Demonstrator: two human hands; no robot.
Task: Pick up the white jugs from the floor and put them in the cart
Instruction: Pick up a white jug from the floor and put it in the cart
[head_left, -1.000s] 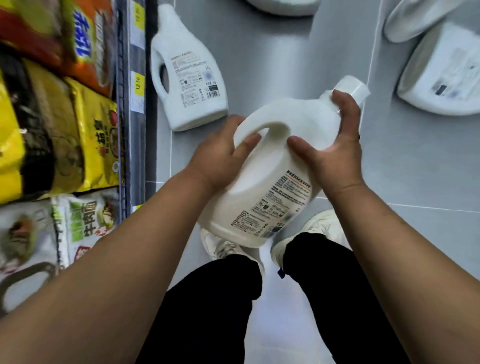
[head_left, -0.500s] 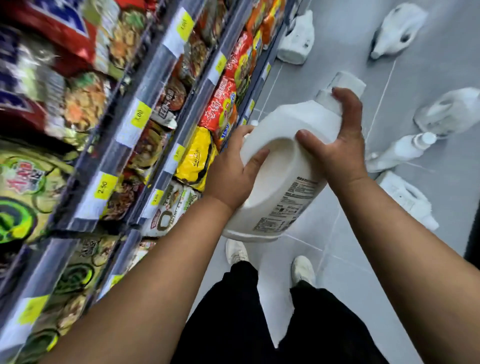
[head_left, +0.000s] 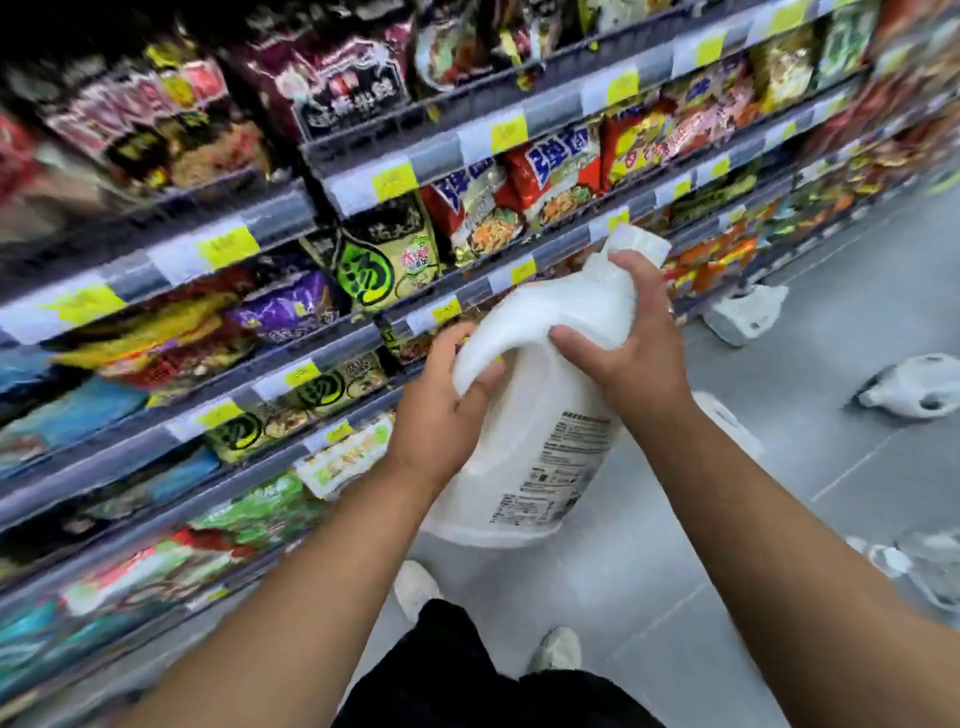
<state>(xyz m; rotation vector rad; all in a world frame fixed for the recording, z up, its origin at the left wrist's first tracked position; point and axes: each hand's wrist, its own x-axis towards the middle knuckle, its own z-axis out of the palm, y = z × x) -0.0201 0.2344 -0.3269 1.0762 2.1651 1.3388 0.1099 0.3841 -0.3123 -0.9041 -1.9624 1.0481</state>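
Observation:
A large white jug with a printed label is held up in front of me, tilted, its cap toward the upper right. My left hand grips its handle side. My right hand wraps its neck just below the cap. Other white jugs lie on the grey floor: one by the shelf base, one at the right, and one at the lower right edge. No cart is in view.
Store shelves packed with noodle packets and yellow price tags fill the left and top. The grey tiled aisle floor runs along the right. My shoes and dark trousers are below the jug.
I have stood up and the view has swung up toward the shelves. The jug rose with both hands still on it, and the floor jugs now look farther away.

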